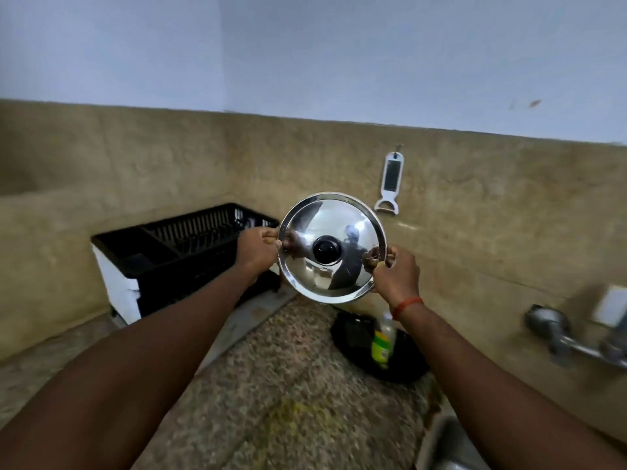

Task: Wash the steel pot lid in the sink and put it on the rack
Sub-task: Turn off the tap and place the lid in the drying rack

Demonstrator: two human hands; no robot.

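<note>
Grip: your left hand [258,249] and right hand [395,271] pinch opposite edges of the lid [325,218].
Risk: a slick rim may slip short of the rack [190,239].

Home kitchen: speckled stone counter [288,385], black dish rack [190,245], wall tap [563,337], peeler [390,179] hung on backsplash.

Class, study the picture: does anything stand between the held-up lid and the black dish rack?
Nothing visible does. The lid, gripped by the left hand and right hand, hangs just right of the open-topped rack.
</note>
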